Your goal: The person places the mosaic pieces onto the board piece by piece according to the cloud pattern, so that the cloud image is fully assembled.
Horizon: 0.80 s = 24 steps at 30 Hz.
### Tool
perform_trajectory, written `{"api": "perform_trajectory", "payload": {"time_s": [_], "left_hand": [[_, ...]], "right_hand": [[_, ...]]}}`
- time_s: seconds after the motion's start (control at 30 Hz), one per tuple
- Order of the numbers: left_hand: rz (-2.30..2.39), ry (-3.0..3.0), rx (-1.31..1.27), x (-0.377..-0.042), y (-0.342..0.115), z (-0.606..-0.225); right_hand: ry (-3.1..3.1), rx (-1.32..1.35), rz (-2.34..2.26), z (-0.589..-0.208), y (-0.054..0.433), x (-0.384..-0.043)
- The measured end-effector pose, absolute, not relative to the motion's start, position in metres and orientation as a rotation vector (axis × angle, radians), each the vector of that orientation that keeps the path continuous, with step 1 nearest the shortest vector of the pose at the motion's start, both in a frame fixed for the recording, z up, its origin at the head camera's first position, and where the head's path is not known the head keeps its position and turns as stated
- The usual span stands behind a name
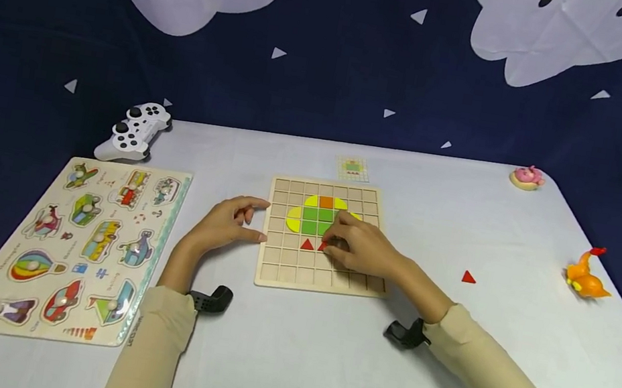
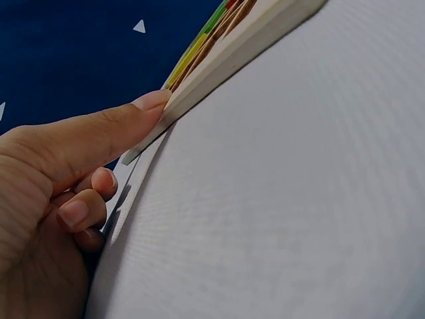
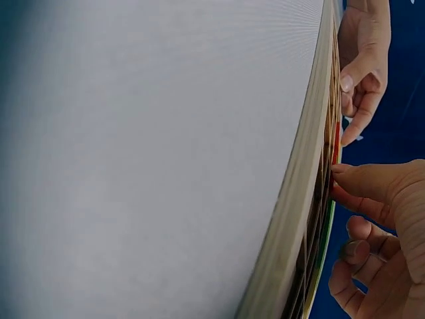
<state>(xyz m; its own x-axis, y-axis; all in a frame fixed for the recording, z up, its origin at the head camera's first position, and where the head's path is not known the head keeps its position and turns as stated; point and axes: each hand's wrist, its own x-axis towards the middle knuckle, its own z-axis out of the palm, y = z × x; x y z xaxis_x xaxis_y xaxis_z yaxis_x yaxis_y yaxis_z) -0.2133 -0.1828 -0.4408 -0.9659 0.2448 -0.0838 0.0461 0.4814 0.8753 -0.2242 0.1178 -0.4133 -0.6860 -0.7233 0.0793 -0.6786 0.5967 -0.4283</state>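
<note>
A square wooden grid board [image 1: 280,275] lies on the white table, bearing green squares [image 1: 309,219], yellow curved pieces [image 1: 294,220], an orange square [image 1: 326,202] and a red triangle [image 1: 307,244]. My right hand [image 1: 362,248] reaches over the board and pinches another red triangle [image 1: 323,246] between thumb and index finger, right beside the first one. At the board's left edge, my left hand [image 1: 223,224] touches with its thumb [image 2: 136,126] and outstretched index finger; its other fingers are bent and hold nothing. Part of the pattern is hidden under the right hand.
Behind the board lies a small pattern card [image 1: 353,169]. To the right are a loose red triangle [image 1: 469,277], an orange toy [image 1: 587,277] and a pink figure [image 1: 527,177]. A vehicle puzzle board [image 1: 84,253] and a white game controller [image 1: 136,132] lie on the left.
</note>
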Motion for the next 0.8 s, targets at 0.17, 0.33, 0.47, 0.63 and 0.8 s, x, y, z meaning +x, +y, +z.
{"api": "perform_trajectory", "payload": {"time_s": [0.17, 0.33, 0.47, 0.63, 0.8], "left_hand": [[1.477, 2.534, 0.248, -0.213, -0.182, -0.441], [1.470, 2.540, 0.247, -0.213, -0.184, -0.441], [1.480, 2.533, 0.245, -0.213, -0.185, -0.443], [1.498, 2.523, 0.263, -0.213, -0.184, -0.443], [1.495, 2.525, 0.269, -0.213, -0.182, -0.442]], "right_hand": [[2.740, -1.218, -0.646, -0.411, 0.121, -0.223], [2.796, -1.232, -0.638, -0.404, 0.137, -0.221], [2.842, -1.181, -0.615, -0.398, 0.163, -0.219], [2.914, -1.055, -0.565, -0.395, 0.203, -0.214], [2.975, -0.969, -0.496, -0.397, 0.244, -0.208]]}}
